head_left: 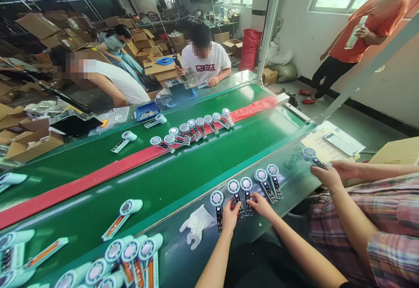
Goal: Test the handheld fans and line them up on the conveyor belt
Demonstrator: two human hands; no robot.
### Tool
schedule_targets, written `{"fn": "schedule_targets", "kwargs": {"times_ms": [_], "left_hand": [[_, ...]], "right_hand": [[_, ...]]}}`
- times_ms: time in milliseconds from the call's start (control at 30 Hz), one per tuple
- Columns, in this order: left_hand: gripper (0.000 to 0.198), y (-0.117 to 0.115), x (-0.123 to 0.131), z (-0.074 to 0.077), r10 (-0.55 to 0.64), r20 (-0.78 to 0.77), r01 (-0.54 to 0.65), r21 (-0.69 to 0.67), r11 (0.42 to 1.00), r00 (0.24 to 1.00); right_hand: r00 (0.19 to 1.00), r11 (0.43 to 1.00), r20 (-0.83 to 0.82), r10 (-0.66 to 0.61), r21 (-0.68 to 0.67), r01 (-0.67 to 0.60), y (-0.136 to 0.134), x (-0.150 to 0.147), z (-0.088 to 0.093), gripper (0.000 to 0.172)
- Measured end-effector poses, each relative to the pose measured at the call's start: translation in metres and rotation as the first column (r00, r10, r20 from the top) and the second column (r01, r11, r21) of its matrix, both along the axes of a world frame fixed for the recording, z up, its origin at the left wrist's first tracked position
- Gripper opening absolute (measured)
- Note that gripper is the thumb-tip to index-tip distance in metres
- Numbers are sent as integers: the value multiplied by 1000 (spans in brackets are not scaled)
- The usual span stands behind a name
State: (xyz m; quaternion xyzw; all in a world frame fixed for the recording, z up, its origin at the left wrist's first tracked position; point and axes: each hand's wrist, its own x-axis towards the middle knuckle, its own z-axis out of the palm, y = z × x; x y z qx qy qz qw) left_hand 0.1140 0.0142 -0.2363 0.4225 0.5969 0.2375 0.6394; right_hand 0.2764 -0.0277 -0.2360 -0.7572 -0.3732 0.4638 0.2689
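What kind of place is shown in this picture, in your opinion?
Most likely a small factory assembly workshop. Green conveyor belts run along the room, many identical white handheld devices lie in rows on them, and a worker sits at the line with piled cardboard boxes behind.

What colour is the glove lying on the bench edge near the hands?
The glove is white; it shows best in the head view.

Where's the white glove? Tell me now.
In the head view, the white glove lies on the dark bench strip at lower centre, just left of the left hand.
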Motion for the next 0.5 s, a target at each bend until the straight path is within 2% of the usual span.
{"fn": "schedule_targets", "kwargs": {"times_ms": [500], "left_hand": [[77,-1,1,0,-13,11,13,-6,1000,1000]], "right_hand": [[1000,1000,-21,0,-17,0,2,2,2,13]]}}
